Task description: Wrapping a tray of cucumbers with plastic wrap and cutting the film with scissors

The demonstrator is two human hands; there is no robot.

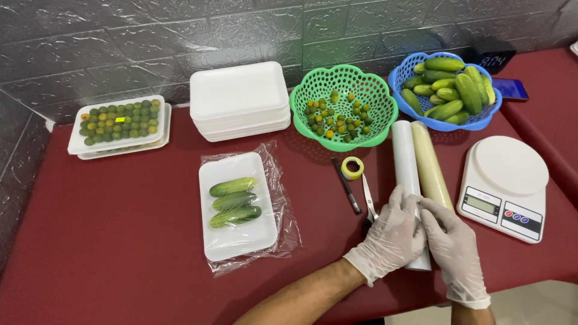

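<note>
Left gloved hand clasps near end of white cling-film roll lying on red table | right gloved hand pinches its film edge | likely light, stiff core; film thin, clingy; grip roll body, beside yellowish roll

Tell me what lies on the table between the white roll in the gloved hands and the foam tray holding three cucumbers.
Between the white roll of film and the white foam tray lie metal scissors and a black pen. Both gloved hands touch the roll.
</note>
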